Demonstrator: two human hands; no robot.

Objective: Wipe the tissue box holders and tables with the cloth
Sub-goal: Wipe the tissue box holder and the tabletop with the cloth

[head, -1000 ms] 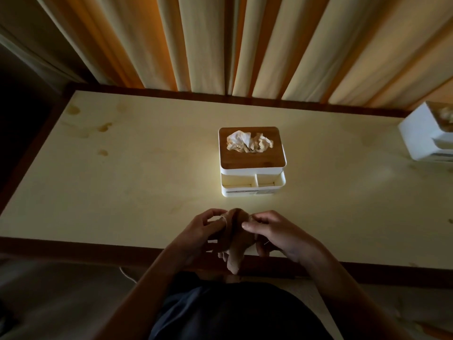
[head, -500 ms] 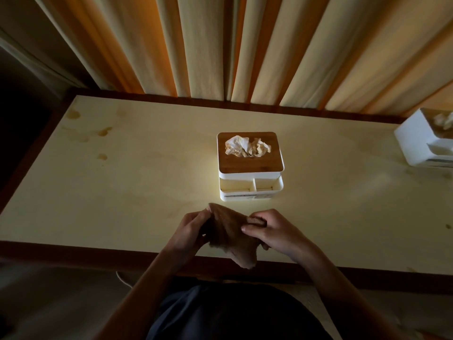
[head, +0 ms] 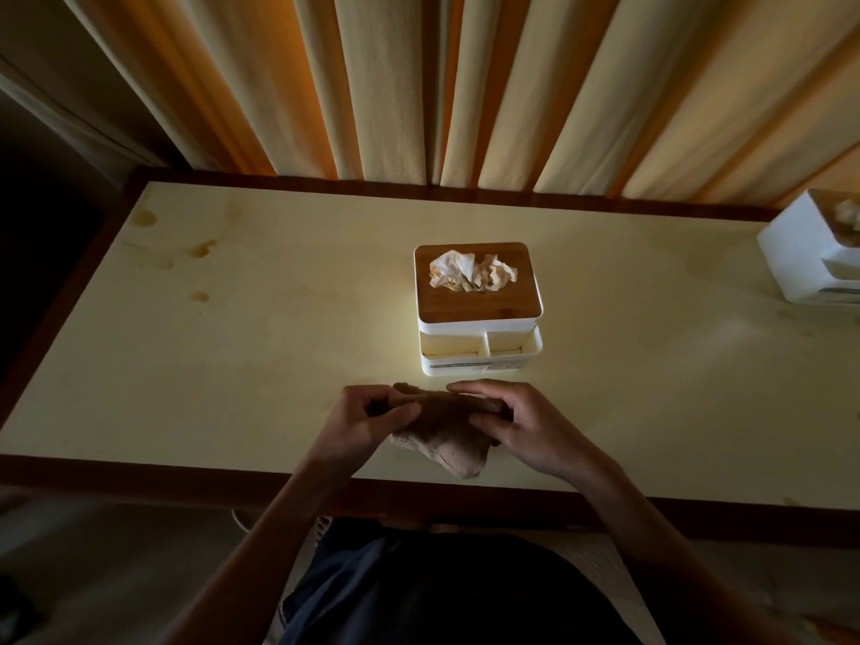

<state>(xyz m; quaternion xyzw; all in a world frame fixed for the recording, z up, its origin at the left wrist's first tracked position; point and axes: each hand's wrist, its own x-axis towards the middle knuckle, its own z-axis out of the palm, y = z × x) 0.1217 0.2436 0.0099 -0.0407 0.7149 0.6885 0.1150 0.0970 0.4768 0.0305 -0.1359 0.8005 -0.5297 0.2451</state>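
Long pleated cream fabric curtains [head: 465,86], lit orange in their folds, hang across the top of the frame. A crumpled white tissue [head: 470,271] sits at the centre. Dark floor [head: 116,565] fills the lower left; dark blue clothing [head: 433,593] shows at bottom centre.

Person, seen from above: two bare forearms, no sleeves showing; left hand [head: 360,423] and right hand [head: 526,425] without gloves; dark blue garment [head: 419,593] on the lower body.
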